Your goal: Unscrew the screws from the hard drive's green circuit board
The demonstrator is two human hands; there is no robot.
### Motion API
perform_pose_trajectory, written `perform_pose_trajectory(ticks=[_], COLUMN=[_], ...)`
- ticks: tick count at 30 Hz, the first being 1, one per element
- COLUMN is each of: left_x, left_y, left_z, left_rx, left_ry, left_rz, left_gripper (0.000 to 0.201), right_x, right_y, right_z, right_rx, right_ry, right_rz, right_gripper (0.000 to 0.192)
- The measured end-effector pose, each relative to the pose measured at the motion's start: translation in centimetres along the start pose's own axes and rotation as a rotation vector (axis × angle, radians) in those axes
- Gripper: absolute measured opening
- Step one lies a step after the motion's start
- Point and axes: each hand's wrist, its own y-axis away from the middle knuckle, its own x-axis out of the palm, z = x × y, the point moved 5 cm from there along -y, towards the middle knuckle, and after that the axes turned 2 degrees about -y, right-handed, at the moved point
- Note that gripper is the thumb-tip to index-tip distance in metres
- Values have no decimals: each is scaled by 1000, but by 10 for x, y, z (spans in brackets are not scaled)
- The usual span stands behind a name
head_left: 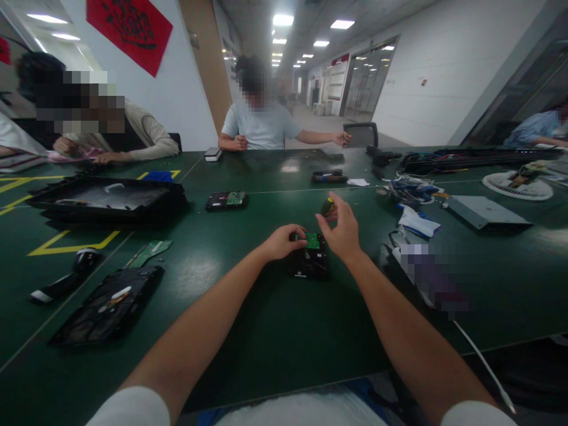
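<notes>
1. One long dark green table (266, 331) fills the room from near to far, with yellow tape lines on its left side.
2. Across it, a person in a pale grey shirt (261, 125) sits at the far edge, and another in a beige top (146, 137) leans in at the far left.
3. A wide black tray (106, 200) lies on the left of the table; nearer, a flat black panel (109, 303) rests by the left forearm.
4. To the right, a grey flat drive case (487, 212) sits well apart from the hands, with a white fan grille (517, 186) beyond it.
5. Near the middle, a black hard disk drive (309, 260) lies flat on the table, its small green circuit board (313, 241) at the far end, facing up.
6. A second drive (226, 200) with a green board lies farther off, left of centre.
7. The left hand (281, 241) rests at the hard disk drive's far left corner, fingers curled and touching the edge of the green circuit board.
8. The right hand (344, 228) is raised just above the hard disk drive's right side, fingers narrowed in a pinch on a small dark screwdriver handle (327, 206).
</notes>
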Motion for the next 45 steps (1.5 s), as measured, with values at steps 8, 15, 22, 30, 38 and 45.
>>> perform_pose_trajectory(ticks=[8, 15, 22, 30, 38, 45], left_x=[0, -1, -1, 0, 0, -1], left_y=[0, 0, 1, 0, -1, 0], left_z=[-2, -3, -3, -2, 1, -2], left_rx=[-2, 10, 19, 6, 11, 4], left_ry=[-4, -1, 1, 7, 7, 13], left_rz=[-11, -12, 0, 2, -7, 6], left_gripper=[15, 15, 14, 14, 14, 14], right_x=[1, 3, 1, 1, 3, -1], right_y=[1, 2, 1, 1, 1, -1], right_z=[-1, -5, -1, -3, -3, 1], right_rx=[8, 8, -9, 19, 10, -6], right_ry=[8, -22, -19, -15, -21, 11], right_rz=[13, -5, 9, 3, 11, -11], right_gripper=[65, 66, 62, 65, 70, 63])
